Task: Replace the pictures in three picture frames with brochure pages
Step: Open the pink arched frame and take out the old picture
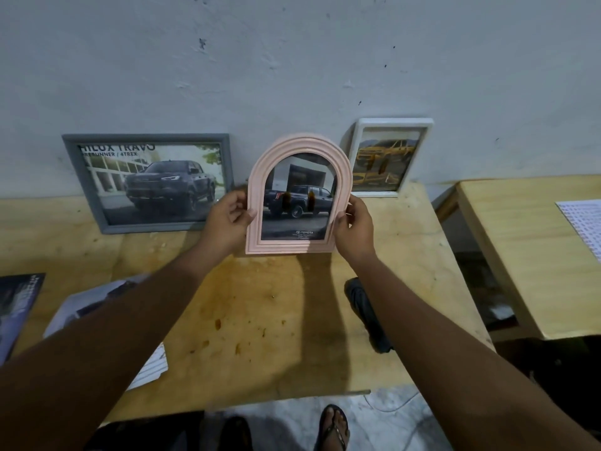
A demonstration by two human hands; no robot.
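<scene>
Pink arched frame (299,193) upright between hands: left hand (227,219) grips its left edge, right hand (353,226) pinches its right edge

1 wide-angle view is being taken from the wearer's head, being aimed forward and down across the desk (276,320) toward the wall (292,76); the left grip (227,224) and right grip (354,234) are being framed close, near centre.
</scene>
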